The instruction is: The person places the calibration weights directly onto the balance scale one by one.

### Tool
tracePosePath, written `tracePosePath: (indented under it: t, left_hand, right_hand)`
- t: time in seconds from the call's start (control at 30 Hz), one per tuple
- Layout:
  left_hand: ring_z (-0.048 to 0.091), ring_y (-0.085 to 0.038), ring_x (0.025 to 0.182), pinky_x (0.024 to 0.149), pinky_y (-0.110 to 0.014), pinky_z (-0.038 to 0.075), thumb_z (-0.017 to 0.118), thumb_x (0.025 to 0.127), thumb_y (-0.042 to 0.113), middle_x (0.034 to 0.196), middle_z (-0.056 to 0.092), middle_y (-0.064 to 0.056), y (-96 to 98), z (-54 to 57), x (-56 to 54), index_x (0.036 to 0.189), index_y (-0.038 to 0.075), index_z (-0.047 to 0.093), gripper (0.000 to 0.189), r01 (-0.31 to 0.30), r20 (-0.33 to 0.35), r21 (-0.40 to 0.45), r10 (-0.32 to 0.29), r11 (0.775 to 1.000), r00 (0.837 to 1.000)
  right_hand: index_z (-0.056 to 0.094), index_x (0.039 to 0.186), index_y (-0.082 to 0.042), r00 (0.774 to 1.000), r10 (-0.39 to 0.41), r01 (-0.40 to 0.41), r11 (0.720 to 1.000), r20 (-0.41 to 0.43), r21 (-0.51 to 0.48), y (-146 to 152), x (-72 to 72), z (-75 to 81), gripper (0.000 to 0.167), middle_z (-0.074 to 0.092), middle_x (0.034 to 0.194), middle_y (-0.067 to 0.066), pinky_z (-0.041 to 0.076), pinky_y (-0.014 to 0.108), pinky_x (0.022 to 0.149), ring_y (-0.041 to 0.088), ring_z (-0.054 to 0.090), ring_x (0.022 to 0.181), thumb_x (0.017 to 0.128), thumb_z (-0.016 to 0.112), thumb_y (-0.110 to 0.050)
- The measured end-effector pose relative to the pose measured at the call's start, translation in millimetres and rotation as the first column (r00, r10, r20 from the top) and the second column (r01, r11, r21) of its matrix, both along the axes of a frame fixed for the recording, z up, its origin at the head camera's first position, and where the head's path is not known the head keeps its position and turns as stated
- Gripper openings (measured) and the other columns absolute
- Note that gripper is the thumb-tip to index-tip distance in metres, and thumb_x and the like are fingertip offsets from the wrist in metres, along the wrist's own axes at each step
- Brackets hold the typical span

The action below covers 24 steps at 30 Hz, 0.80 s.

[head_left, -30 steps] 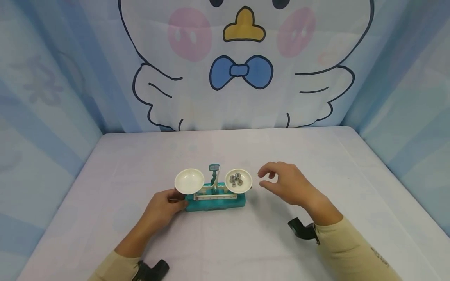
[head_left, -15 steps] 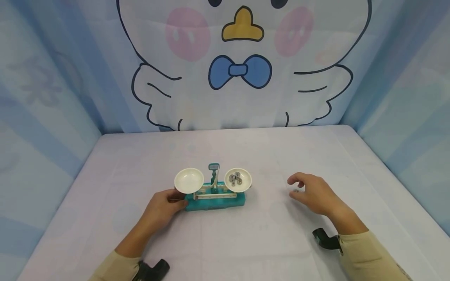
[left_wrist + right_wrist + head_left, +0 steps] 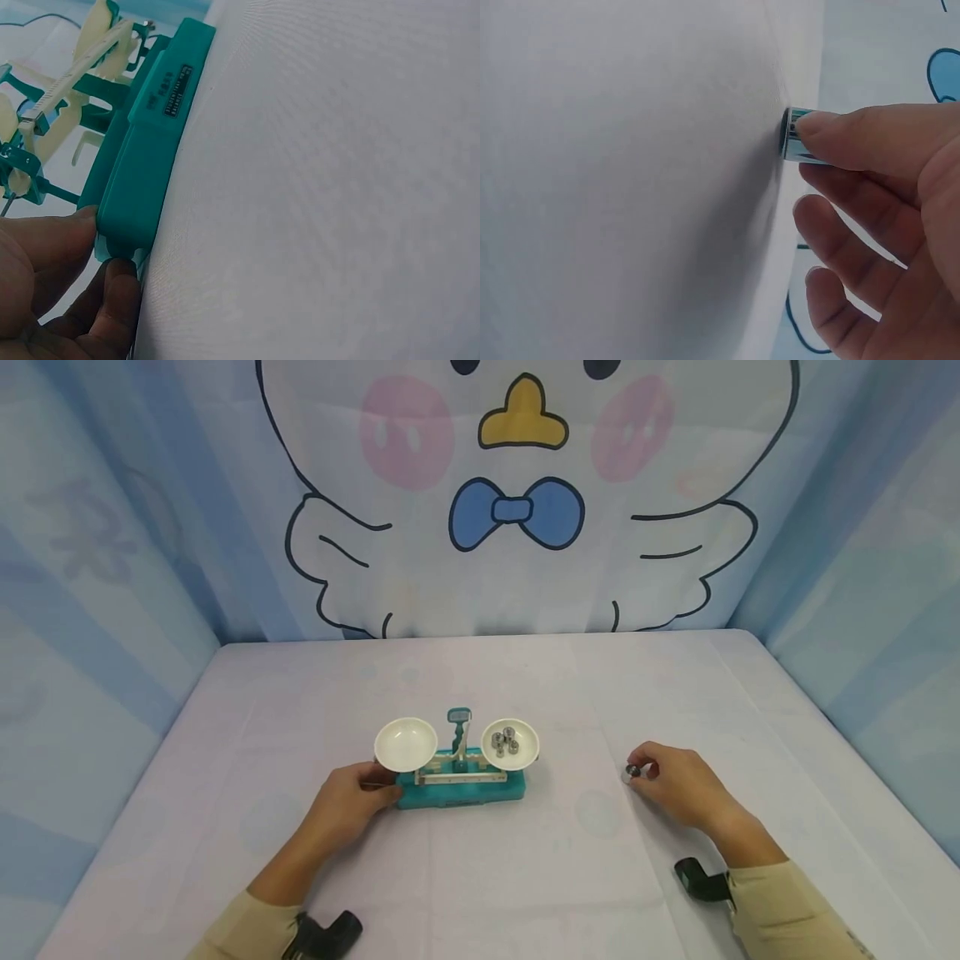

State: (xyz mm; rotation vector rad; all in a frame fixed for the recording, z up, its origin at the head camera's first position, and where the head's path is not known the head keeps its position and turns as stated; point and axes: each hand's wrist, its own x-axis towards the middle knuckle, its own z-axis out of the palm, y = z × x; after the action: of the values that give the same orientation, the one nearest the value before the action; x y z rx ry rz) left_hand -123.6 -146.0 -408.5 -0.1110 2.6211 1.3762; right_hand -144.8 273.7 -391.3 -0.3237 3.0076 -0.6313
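A teal balance scale [image 3: 461, 792] with two white pans stands mid-table. Its left pan [image 3: 406, 745] holds nothing, while several small metal weights [image 3: 500, 745] sit in the right pan [image 3: 529, 747]. My left hand [image 3: 345, 806] grips the left end of the scale's base [image 3: 142, 165], thumb on top and fingers at the lower edge. Off to the right of the scale, my right hand [image 3: 686, 789] pinches a shiny cylindrical metal weight [image 3: 799, 136] between thumb and index finger, its flat end right at the tablecloth. The other right fingers are loosely bent.
A pale cloth covers the table [image 3: 510, 877]. Behind it hangs a curtain [image 3: 517, 585] with a cartoon figure, and blue-white curtains stand at both sides. Black wrist cameras [image 3: 326, 935] are worn at both sleeves.
My right hand has moved away from the right pan, rightward and slightly toward me, and lowered onto a metal weight, which it now pinches. The left hand stays on the scale's base.
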Motion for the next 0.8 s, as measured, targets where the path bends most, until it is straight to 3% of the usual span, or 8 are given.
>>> tracePosePath:
  t: [0.2,0.4,0.6,0.8]
  left_hand:
    - [0.063,-0.029,0.108,0.093,-0.050,0.050,0.070,0.092,0.013,0.115,0.069,-0.012,-0.2,-0.7,0.1,0.120,-0.003,0.067,0.032,-0.002,-0.003,0.004,0.002,1.000,1.000]
    - [0.063,-0.030,0.109,0.094,-0.050,0.050,0.070,0.092,0.013,0.116,0.068,-0.012,-1.0,1.0,1.0,0.120,-0.003,0.067,0.032,-0.009,-0.006,0.000,0.009,1.000,1.000]
    - [0.063,-0.030,0.108,0.094,-0.050,0.050,0.070,0.092,0.012,0.114,0.069,-0.012,-2.0,-0.5,-0.3,0.119,-0.003,0.068,0.031,-0.008,-0.020,0.011,0.008,1.000,1.000]
    - [0.064,-0.029,0.107,0.094,-0.049,0.050,0.070,0.091,0.012,0.112,0.069,-0.011,-2.3,-1.8,-1.0,0.117,-0.003,0.069,0.029,-0.014,-0.017,0.024,0.015,1.000,1.000]
  right_hand:
    - [0.070,0.105,-0.008,0.998,0.006,-0.008,0.999,-0.061,-0.042,-11,0.5,10.4,0.017,0.066,0.090,0.002,0.047,0.038,0.068,0.022,0.057,0.080,0.088,0.073,-0.012]
    - [0.071,0.103,-0.011,0.980,0.103,-0.116,0.991,-0.169,-0.073,-49,-2.8,43.4,0.015,0.069,0.096,0.000,0.050,0.040,0.073,0.025,0.060,0.089,0.089,0.075,-0.014]
    - [0.072,0.104,-0.010,0.915,0.268,-0.312,0.944,-0.302,-0.106,-100,-5.6,77.8,0.017,0.070,0.100,0.000,0.051,0.043,0.078,0.023,0.061,0.094,0.088,0.076,-0.012]
    - [0.073,0.104,-0.010,0.838,0.429,-0.484,0.870,-0.337,-0.094,-153,-12.9,102.6,0.017,0.071,0.100,-0.002,0.048,0.042,0.085,0.020,0.060,0.096,0.089,0.076,-0.015]
